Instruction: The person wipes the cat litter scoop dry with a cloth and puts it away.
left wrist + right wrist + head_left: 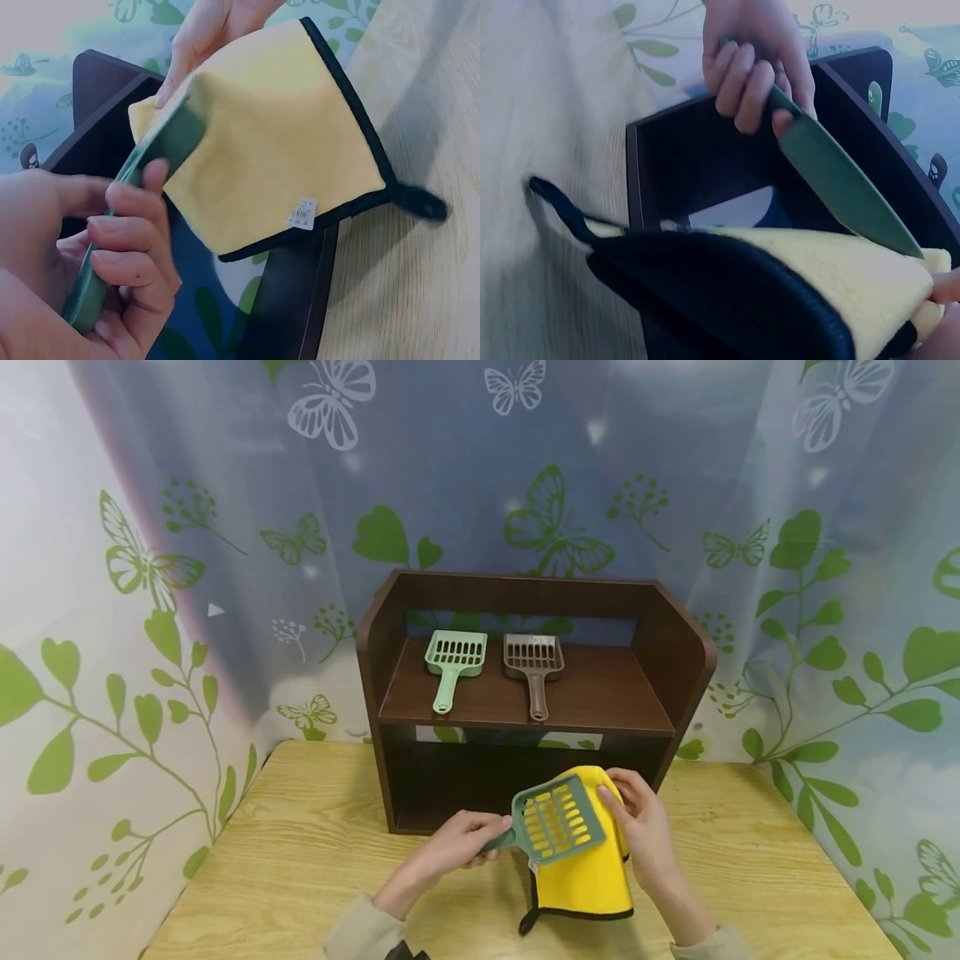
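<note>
A dark green litter scoop with a slotted pan is held by its handle in my left hand. In the left wrist view, the fingers of that hand curl round the handle. My right hand grips a yellow cloth with black edging, thumb on its front near the top. The cloth hangs behind the scoop's pan, and its upper part lies close against the pan's far edge. A white tag and a black hanging loop show at the cloth's border.
Behind the hands stands a dark brown two-tier shelf on a wood-grain table. On its upper tier lie a light green scoop and a brown scoop, side by side. A patterned curtain hangs behind.
</note>
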A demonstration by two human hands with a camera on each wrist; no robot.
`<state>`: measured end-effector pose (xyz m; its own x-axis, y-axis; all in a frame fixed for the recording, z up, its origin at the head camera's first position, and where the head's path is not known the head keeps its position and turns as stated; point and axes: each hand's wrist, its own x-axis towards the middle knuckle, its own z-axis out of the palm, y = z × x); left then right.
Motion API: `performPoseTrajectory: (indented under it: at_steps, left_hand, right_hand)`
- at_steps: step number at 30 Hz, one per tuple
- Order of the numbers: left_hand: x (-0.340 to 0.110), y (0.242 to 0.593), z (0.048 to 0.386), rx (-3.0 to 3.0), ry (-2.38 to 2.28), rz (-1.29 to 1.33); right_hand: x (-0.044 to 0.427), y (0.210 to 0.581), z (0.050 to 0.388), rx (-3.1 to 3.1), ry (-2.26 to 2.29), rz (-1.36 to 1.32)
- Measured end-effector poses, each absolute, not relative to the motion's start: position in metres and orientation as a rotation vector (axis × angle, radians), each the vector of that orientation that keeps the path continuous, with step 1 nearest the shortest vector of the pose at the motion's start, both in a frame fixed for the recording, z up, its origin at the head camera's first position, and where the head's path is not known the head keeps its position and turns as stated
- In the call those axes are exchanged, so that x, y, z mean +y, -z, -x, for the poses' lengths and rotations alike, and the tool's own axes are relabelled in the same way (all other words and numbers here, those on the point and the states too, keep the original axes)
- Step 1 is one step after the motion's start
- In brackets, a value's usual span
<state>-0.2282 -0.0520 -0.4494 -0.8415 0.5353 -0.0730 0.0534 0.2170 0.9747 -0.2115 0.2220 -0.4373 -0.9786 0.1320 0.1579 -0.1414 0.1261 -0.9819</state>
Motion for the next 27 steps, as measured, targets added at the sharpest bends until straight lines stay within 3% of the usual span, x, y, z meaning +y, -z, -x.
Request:
performPoseTrajectory:
  at_steps: [13, 27]
  left_hand:
    - [-0.035, 0.453, 0.228, 2.070, -1.867, -0.389]
    - [-0.011, 0.450, 0.222, 1.983, -1.966, -0.322]
  right_hand:
    - [0.204, 0.445, 0.202, -1.833, -2.126, 0.229]
    - [0.173, 0.464, 0.187, -1.792, -2.003, 0.088]
